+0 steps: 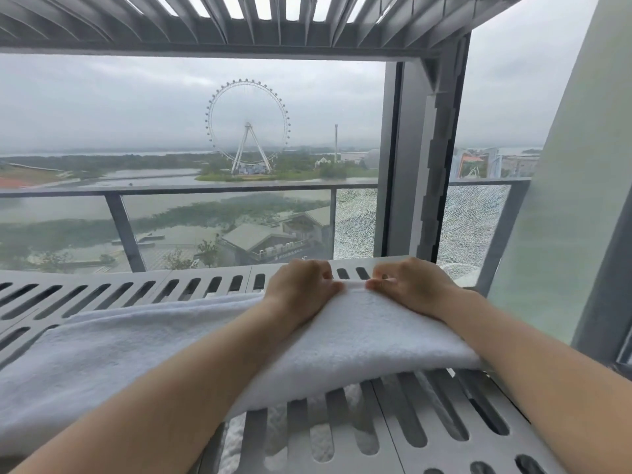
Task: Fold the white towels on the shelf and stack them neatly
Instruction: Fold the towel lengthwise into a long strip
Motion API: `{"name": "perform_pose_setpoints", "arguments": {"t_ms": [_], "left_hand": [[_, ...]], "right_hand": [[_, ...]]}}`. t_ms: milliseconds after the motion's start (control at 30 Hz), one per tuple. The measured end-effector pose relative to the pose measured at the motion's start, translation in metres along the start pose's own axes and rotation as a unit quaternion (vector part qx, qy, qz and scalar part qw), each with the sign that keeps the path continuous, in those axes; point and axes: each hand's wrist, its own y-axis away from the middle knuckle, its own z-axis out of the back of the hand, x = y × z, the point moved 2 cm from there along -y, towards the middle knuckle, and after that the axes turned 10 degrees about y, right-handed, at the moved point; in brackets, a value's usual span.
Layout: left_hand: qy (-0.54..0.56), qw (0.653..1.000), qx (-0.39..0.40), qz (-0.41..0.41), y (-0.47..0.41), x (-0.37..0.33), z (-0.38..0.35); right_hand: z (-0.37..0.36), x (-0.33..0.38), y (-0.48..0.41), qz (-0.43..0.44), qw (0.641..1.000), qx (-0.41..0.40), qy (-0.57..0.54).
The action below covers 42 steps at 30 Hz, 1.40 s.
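Pinching towel (345,340) edge, both hands (302,285)

— What lies beyond the balcony?
— A glass railing (191,227) with a grey top rail; past it, water, green land and a Ferris wheel (248,126) under an overcast sky.
— And overhead?
— Grey louvred slats (239,18), pale daylight between them. A grey pillar (420,159) stands right of centre, with shattered glass (355,224) beside it.
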Motion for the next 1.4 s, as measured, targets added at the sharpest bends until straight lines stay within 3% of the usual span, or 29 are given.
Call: {"name": "perform_pose_setpoints", "arguments": {"t_ms": [133,300,433,667,900,1233,1400], "left_hand": [[0.026,1.0,-0.016,0.002,0.001,0.004,0.0],[0.007,0.998,-0.027,-0.055,0.011,0.007,0.011],[-0.012,0.997,0.011,-0.076,0.034,0.038,0.041],[-0.052,0.995,0.08,-0.021,0.082,0.095,0.094],[-0.056,0.993,0.101,-0.02,0.1,0.122,0.121],[-0.09,0.993,0.059,-0.047,0.082,0.13,0.133],[-0.14,0.987,0.073,-0.035,0.078,0.131,0.125]], "right_hand": [[0.004,0.004,-0.005,0.008,1.0,0.012,0.003],[0.006,0.049,-0.022,0.052,0.996,0.052,-0.058],[0.015,0.084,-0.033,0.076,0.989,0.06,-0.11],[0.012,0.154,-0.049,0.138,0.977,0.069,-0.15],[0.015,0.178,-0.059,0.121,0.979,0.092,-0.135],[0.03,0.181,-0.05,0.06,0.981,-0.007,-0.182],[0.013,0.183,-0.052,0.021,0.994,0.012,-0.104]]}}
